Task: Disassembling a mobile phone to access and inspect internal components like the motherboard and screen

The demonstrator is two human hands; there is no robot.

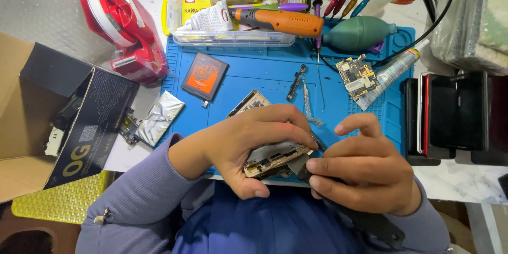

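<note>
At six o'clock on the blue repair mat (254,82), the left hand (248,145) is clamping a gutted phone frame (275,157) tilted toward the camera, steadying it, while the right hand (360,166) is pinching a dark tool (300,165) against its edge. A loose circuit board (357,75) is lying clear at two o'clock.

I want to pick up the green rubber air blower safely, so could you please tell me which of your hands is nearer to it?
Right. The right hand lies below the green rubber air blower, across the blue mat; the left hand is farther, below and to its left.
</note>
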